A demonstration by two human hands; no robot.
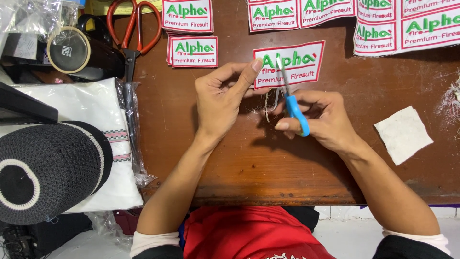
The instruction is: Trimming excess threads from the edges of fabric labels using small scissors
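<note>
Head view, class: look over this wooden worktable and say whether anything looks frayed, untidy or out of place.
Loose threads hang from the lower edge of the embroidered patch pinched by the left hand, beside the blue-handled snips in the right hand. Thread scraps litter the table's right edge. Nothing looks damaged.

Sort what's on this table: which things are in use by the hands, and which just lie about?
In use: left hand holding a white patch; right hand with blue snips; loose threads.

Lying about: orange scissors, other patches, white cloth square, black cap, tape roll.
</note>
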